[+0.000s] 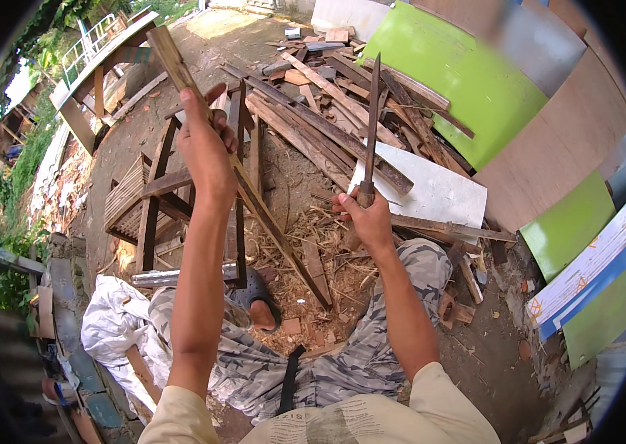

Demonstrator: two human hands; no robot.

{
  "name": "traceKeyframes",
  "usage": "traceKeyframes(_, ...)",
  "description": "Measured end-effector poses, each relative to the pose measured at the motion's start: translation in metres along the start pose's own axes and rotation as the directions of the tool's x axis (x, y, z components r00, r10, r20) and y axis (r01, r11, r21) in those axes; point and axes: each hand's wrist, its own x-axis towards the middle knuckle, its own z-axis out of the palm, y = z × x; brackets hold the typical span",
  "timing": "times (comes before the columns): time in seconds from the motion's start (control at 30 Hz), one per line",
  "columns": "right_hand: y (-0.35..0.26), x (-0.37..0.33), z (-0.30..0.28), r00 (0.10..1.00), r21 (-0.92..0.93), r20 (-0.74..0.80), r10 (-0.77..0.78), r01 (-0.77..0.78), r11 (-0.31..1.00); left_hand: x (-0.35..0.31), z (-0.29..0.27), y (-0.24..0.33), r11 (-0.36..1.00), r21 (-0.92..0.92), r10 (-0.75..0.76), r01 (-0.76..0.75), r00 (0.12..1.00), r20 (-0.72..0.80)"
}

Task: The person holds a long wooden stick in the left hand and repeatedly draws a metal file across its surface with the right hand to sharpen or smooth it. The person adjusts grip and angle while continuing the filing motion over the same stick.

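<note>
beyond knees (427,260), scrap wood (304,139), white board (442,191); left grip (205,144) round stick (272,220), right grip (369,222) round machete (371,133)

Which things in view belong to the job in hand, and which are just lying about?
In the job:
long dark blade, upright in the right hand
long wooden strip, gripped by the left hand

Apparently just lying about:
scrap wood pile
bright green panel
white board
white cloth beside the left leg
</note>
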Motion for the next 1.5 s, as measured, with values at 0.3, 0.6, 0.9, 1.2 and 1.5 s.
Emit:
traceKeyframes(0.3,0.0,0.002,-0.014,0.988,0.188,-0.069,0.141,-0.126,0.974,0.001,-0.014,0.056,0.97,0.045,0.241,-0.238,0.962,-0.127)
traceKeyframes(0.6,-0.003,-0.004,-0.008,0.989,0.074,-0.027,0.143,-0.141,0.987,0.0,-0.032,0.017,0.95,0.095,0.31,-0.297,0.934,-0.176)
traceKeyframes(0.9,0.003,-0.003,-0.005,0.981,0.012,0.037,0.192,-0.192,0.981,-0.004,-0.05,-0.022,0.94,-0.005,0.337,-0.341,0.932,-0.137)
traceKeyframes(1.2,0.017,-0.06,0.015,0.941,-0.577,0.148,0.304,-0.168,0.799,-0.004,-0.09,-0.015,0.947,-0.179,0.271,-0.265,0.963,0.005)
traceKeyframes(1.5,0.008,-0.171,0.101,0.905,-0.447,0.322,0.279,-0.115,0.887,-0.036,-0.093,0.006,0.963,-0.093,0.223,-0.251,0.944,-0.241)
